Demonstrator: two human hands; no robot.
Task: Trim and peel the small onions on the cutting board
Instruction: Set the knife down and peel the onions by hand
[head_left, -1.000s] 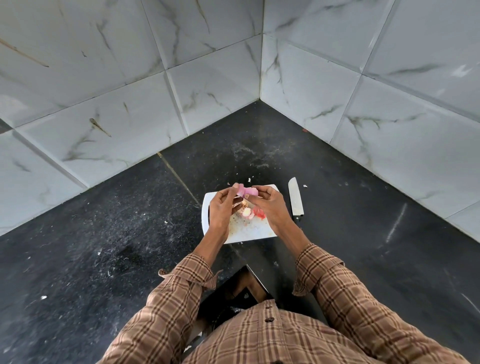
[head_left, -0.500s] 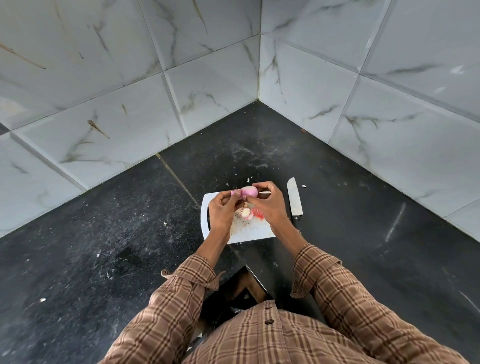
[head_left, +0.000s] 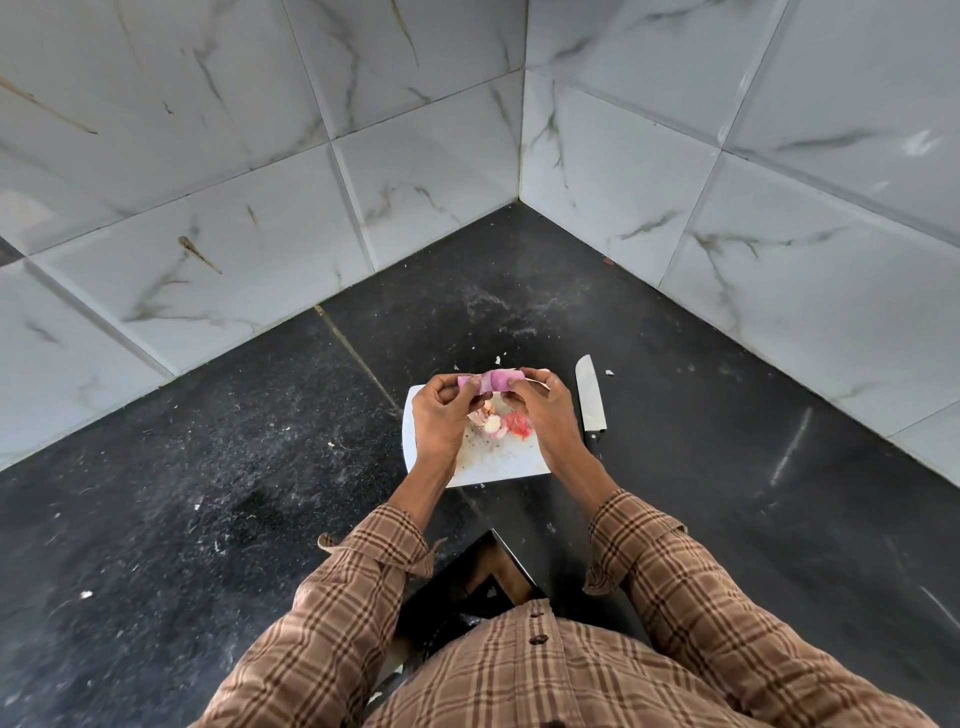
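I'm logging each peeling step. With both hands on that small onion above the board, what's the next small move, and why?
Probably pull the loose skin away with the left hand while the right hand holds the onion: a pink flap already stands off its left end, over the cutting board.

Black speckled countertop (head_left: 260, 493), white cutting board (head_left: 498, 465) on it, knife (head_left: 589, 397) just beside

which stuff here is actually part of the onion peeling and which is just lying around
In the job: onion held between left hand and right hand; cutting board; peel scraps; knife.

Lying about: white flecks on black counter.
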